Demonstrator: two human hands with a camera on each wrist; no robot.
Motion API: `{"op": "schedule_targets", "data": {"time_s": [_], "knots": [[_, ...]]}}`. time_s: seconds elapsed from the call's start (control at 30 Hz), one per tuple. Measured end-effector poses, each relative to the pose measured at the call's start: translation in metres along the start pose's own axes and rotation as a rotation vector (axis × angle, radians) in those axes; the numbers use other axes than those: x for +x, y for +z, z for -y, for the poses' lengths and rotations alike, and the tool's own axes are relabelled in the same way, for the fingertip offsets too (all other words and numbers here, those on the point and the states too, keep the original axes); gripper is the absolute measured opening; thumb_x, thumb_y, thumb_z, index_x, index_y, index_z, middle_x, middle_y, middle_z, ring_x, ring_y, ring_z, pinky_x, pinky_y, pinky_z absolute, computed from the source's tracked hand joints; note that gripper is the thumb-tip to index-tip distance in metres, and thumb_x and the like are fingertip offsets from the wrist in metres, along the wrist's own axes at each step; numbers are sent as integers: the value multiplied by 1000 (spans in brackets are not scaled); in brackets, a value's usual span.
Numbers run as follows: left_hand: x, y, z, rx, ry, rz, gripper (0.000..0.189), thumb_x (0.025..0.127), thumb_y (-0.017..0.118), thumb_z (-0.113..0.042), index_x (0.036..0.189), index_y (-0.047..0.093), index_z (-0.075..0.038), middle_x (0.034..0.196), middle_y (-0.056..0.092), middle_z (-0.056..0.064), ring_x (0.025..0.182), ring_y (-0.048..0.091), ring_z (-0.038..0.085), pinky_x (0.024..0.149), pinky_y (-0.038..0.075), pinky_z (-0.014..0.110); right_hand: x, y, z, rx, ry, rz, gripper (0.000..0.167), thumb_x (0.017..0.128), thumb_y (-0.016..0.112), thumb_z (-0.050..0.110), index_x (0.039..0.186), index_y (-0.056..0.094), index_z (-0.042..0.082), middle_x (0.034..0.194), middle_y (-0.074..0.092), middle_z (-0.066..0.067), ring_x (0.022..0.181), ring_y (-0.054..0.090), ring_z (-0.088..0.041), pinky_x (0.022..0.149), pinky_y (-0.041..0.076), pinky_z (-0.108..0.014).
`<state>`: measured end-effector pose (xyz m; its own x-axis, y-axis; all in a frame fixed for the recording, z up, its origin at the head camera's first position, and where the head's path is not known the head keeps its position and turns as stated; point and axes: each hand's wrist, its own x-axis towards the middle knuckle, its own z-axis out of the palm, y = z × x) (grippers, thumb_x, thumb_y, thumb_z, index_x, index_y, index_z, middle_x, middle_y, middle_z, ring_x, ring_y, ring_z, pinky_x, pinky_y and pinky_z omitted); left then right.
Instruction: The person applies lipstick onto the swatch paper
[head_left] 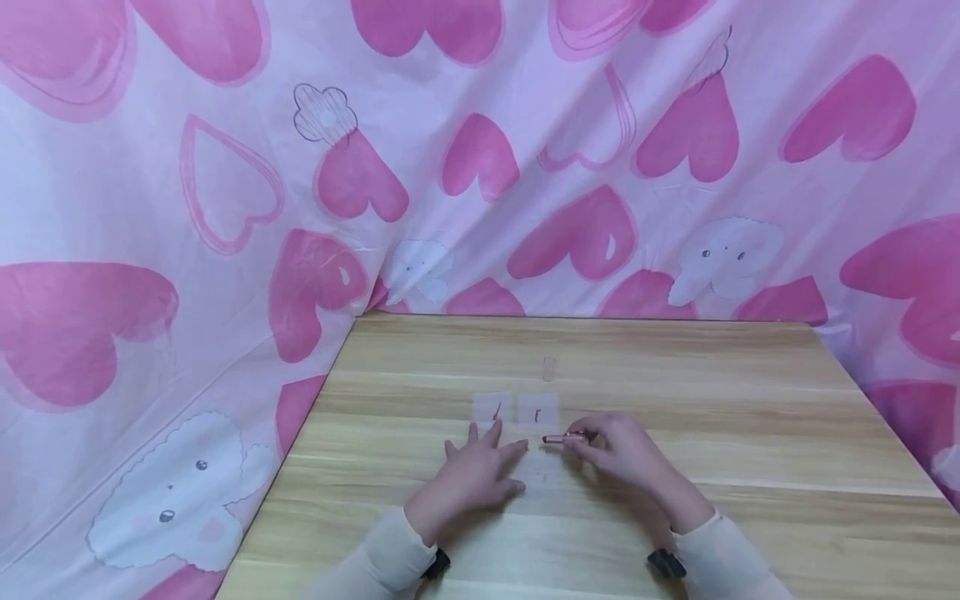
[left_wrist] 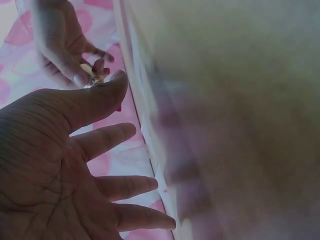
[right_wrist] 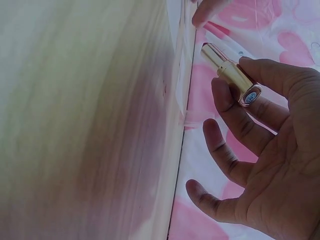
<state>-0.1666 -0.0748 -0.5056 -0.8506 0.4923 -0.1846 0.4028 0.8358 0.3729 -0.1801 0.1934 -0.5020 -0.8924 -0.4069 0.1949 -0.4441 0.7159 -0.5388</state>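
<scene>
My right hand (head_left: 618, 450) pinches an uncapped lipstick (head_left: 562, 437) between thumb and fingers, its dark red tip pointing left. In the right wrist view the lipstick (right_wrist: 232, 77) shows a gold body and a round label on its base; the other fingers are loosely bent. My left hand (head_left: 476, 471) is spread, palm down, its fingertips at the lower edge of a clear square sheet (head_left: 483, 404) with a red stroke. Beside it lies a second clear square (head_left: 549, 404) with a red angled mark. Another faint clear piece (head_left: 543, 479) sits between the hands.
A small clear rounded piece (head_left: 549, 368), like a cap, lies on the wooden table (head_left: 412, 358) beyond the squares. Pink and white heart-patterned cloth (head_left: 480, 158) hangs behind the table and along its left and right sides.
</scene>
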Motion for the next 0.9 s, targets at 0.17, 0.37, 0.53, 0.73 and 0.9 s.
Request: {"op": "schedule_targets", "data": {"time_s": [0.17, 0.37, 0.53, 0.73, 0.9], "knots": [[0, 4, -1, 18, -1, -2, 61, 91, 68, -50, 147, 52, -33, 160, 29, 22, 137, 26, 64, 92, 21, 88, -2, 2, 1, -19, -19, -16, 16, 90, 77, 31, 101, 77, 20, 87, 66, 19, 78, 60, -5, 73, 52, -30], [-1, 4, -1, 31, -10, -9, 59, 91, 68, -51, 146, 54, -34, 160, 31, 21, 136, 27, 63, 92, 22, 88, -4, 4, 2, -33, -21, -23, 17, 89, 77, 31, 102, 77, 20, 85, 65, 20, 78, 59, -6, 73, 51, -30], [-2, 4, -1, 40, -10, -17, 58, 91, 69, -51, 144, 56, -34, 159, 33, 21, 136, 29, 63, 91, 24, 87, -7, 5, 5, -29, -33, -20, 15, 88, 78, 29, 100, 77, 20, 80, 61, 22, 74, 57, -8, 71, 49, -29], [-2, 3, -2, 49, -15, -16, 57, 90, 69, -50, 143, 57, -33, 159, 33, 21, 137, 29, 62, 92, 24, 87, -9, 7, 5, -51, -32, -29, 14, 89, 78, 32, 99, 77, 22, 79, 60, 24, 77, 56, -8, 70, 47, -29], [-2, 5, -2, 56, -21, -13, 56, 90, 69, -50, 142, 58, -33, 159, 33, 21, 138, 28, 61, 93, 23, 87, -11, 7, 6, -59, -13, -25, 14, 88, 78, 33, 99, 77, 24, 79, 61, 23, 77, 55, -9, 70, 46, -28]]}}
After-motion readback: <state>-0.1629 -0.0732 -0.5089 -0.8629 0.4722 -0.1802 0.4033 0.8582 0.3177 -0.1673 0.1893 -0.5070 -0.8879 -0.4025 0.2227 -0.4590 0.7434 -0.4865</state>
